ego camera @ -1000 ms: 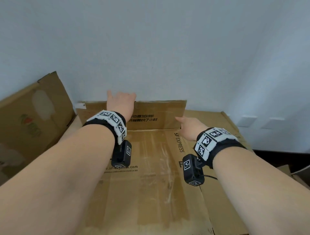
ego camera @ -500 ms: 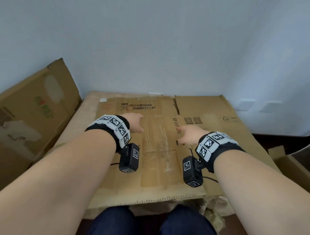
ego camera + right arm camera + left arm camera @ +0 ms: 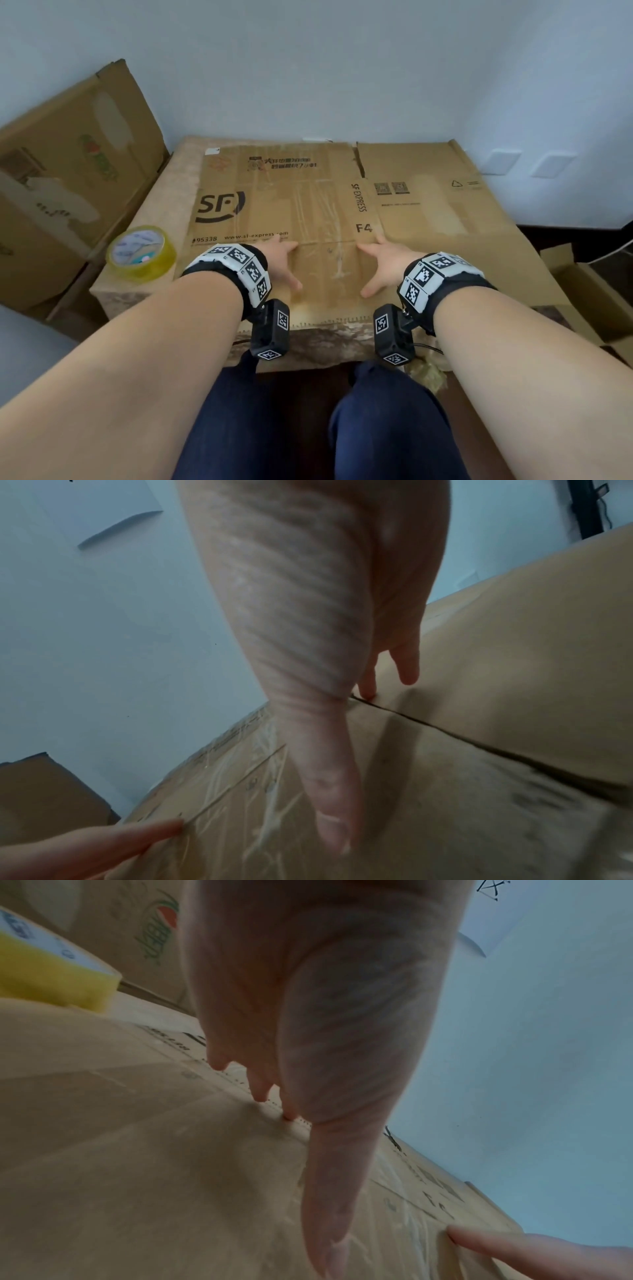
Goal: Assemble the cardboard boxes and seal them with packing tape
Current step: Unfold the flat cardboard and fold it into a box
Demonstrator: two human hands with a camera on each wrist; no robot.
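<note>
A flattened brown cardboard box [image 3: 318, 209] printed "SF EXPRESS" lies flat on a low table, old clear tape across its middle. My left hand [image 3: 282, 262] and right hand [image 3: 378, 263] rest side by side on its near half, fingers straight and spread, tips along a crease. In the left wrist view my left fingers [image 3: 260, 1091] touch the dotted fold line of the box [image 3: 137, 1164]. In the right wrist view my right fingers [image 3: 407, 666] lie by a slit between flaps of the box [image 3: 462, 791]. A yellowish roll of packing tape [image 3: 140, 253] stands at the table's left near corner.
A second flattened carton [image 3: 65, 178] leans against the wall at left. Another brown box [image 3: 589, 291] stands on the floor at right. The table's front edge [image 3: 308, 346] is just above my knees. A pale wall rises right behind the table.
The raised far flap has gone down and the box now lies flat. Both hands have drawn back toward me along the cardboard to its near half. The tape roll has come into view.
</note>
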